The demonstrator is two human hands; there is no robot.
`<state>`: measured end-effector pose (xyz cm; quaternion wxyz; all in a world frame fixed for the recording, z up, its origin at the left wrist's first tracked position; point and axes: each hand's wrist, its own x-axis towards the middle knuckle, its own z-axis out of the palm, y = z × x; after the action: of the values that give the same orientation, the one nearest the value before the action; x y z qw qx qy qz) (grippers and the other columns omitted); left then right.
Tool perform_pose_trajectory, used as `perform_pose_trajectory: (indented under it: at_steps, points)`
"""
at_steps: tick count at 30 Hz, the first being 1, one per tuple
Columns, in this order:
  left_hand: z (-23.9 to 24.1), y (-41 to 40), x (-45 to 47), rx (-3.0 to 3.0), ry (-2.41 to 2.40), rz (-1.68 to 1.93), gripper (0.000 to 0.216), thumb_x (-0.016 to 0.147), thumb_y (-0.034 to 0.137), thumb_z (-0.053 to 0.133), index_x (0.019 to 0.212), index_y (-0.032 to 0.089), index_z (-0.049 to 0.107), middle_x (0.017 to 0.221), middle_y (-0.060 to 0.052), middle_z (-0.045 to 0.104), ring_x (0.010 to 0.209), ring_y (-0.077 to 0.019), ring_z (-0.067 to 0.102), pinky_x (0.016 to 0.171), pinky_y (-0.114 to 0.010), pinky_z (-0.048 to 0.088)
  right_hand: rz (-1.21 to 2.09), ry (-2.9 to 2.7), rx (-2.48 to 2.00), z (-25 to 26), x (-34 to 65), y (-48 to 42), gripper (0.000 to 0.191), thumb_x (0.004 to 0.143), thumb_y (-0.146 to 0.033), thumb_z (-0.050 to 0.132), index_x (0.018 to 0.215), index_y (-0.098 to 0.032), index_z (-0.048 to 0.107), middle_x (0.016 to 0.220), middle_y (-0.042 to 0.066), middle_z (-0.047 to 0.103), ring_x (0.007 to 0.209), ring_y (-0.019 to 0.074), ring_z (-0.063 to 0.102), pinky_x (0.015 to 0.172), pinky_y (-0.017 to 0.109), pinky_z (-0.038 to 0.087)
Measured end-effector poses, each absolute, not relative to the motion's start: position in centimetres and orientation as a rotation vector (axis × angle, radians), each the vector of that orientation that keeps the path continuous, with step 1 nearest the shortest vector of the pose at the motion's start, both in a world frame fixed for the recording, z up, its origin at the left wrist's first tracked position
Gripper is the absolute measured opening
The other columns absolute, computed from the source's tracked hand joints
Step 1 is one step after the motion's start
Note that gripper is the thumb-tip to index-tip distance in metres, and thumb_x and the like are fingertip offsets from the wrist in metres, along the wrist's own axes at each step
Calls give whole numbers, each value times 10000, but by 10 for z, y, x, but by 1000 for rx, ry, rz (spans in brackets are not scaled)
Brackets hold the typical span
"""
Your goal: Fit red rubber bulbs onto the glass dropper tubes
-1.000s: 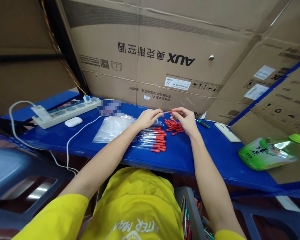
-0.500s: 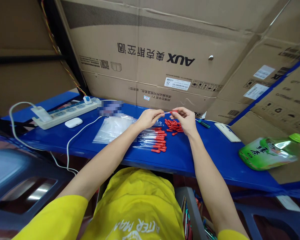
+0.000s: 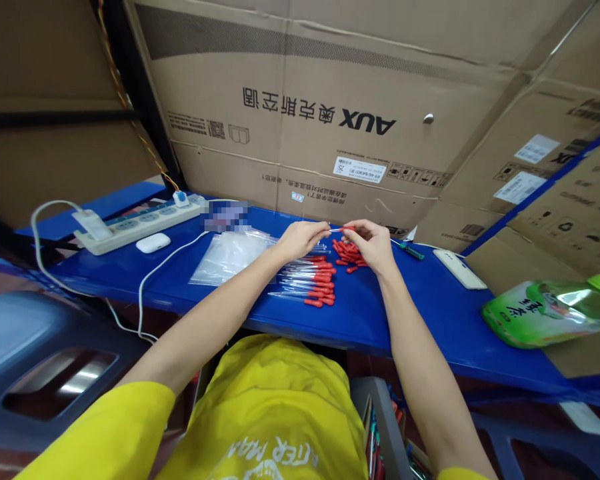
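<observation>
Pinched a thin clear tube (image 3: 334, 230) in the fingertips of the left hand (image 3: 300, 239), roughly level and raised off the table (image 3: 420, 313). Clasped a red cap (image 3: 349, 229) at the tube's right end in the fingertips of the right hand (image 3: 373, 243); had both hands closed and close together. Noted loose caps (image 3: 349, 255) heaped just below the grip, under the right hand. Noted capped tubes (image 3: 313, 283) lying in a row below the grip, nearer the body. Recorded a clear bag (image 3: 230, 253) left of the grip and a power strip (image 3: 140, 223) farther left. Recorded a screwdriver (image 3: 409, 249), phone (image 3: 460, 268) and green pouch (image 3: 540, 313) to the right.
</observation>
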<state>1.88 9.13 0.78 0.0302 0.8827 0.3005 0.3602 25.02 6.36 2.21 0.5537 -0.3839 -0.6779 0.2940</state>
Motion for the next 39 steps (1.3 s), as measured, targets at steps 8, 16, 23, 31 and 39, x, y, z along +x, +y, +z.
perform_pose_trajectory:
  at_steps: [8, 16, 23, 31, 39]
  points:
    - [4, 97, 21, 2589, 960, 1123, 433, 1100, 526, 438, 1112, 212, 736, 815, -24, 736, 738, -182, 654, 683, -279, 381, 767, -1582, -938, 25, 253, 66, 400, 758, -544, 889, 983, -235, 770, 776, 27, 790, 734, 238, 774, 742, 380, 653]
    - [9, 95, 21, 2517, 852, 1074, 470, 1121, 469, 374, 1031, 186, 738, 840, -30, 736, 767, -173, 660, 738, -271, 408, 820, -1520, -898, 27, 260, 66, 444, 710, -564, 927, 953, -225, 775, 830, 39, 805, 750, 222, 779, 776, 371, 656]
    - [14, 95, 19, 2523, 733, 1070, 438, 1109, 431, 391, 929, 169, 692, 794, -20, 700, 705, -153, 607, 726, -264, 405, 859, -1519, -869, 29, 260, 62, 409, 676, -533, 961, 889, -225, 796, 773, 39, 805, 717, 226, 780, 750, 371, 660]
    - [15, 90, 19, 2569, 694, 1056, 433, 1120, 424, 372, 936, 171, 671, 812, -25, 690, 703, -149, 596, 729, -267, 397, 876, -1512, -888, 29, 261, 60, 410, 670, -530, 965, 883, -220, 801, 785, 49, 817, 704, 238, 788, 750, 393, 678]
    - [14, 92, 19, 2581, 685, 1092, 427, 1127, 424, 370, 930, 178, 658, 815, -21, 687, 704, -147, 604, 725, -261, 400, 890, -1508, -875, 29, 259, 59, 398, 671, -520, 966, 877, -224, 800, 815, 57, 826, 729, 241, 796, 758, 390, 683]
